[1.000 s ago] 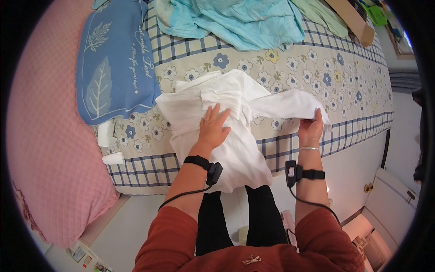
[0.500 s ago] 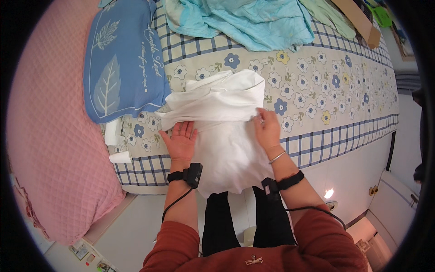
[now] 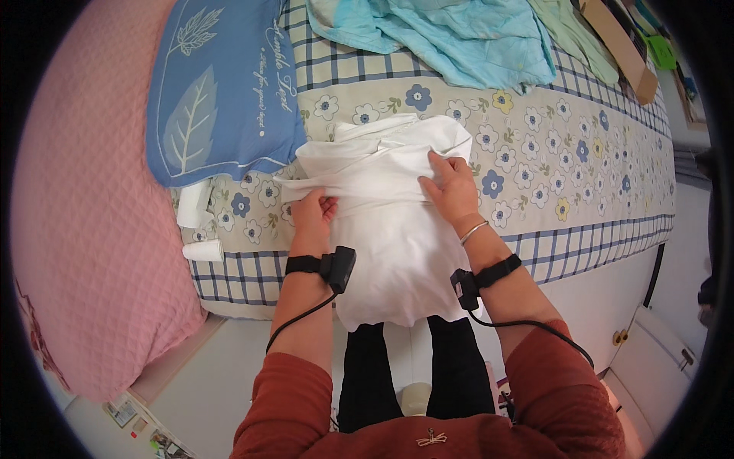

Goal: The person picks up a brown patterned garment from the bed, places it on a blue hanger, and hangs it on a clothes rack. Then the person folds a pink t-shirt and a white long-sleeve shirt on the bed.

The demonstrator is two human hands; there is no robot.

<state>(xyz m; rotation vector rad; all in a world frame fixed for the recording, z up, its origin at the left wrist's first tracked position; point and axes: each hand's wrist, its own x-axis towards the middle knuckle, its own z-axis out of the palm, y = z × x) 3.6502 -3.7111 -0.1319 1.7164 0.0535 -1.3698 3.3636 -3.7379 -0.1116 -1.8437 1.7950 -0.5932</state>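
A white garment (image 3: 390, 252) lies on the bed, its lower part hanging over the near edge. Its far part is folded over in layers, forming a loose band across it. At the left end of that band, the fingers of my left hand (image 3: 312, 216) curl closed around the cloth's edge; the thumb is partly hidden. My right hand (image 3: 456, 191) rests on the right side of the band, thumb and forefinger spread apart on the fabric. Both wrists wear black straps with small cabled boxes.
A blue pillow (image 3: 222, 92) lies at the left beside a pink quilted cover (image 3: 92, 191). Turquoise cloth (image 3: 459, 38) is heaped at the far side, near a cardboard box (image 3: 619, 50). A white roll (image 3: 202, 251) sits left of my left hand. Flowered sheet (image 3: 535, 164) spreads to the right.
My left hand has turned from lying flat, palm up, to curling its fingers on the band's edge. My right hand has moved farther up onto the fold, and its fingers have spread.
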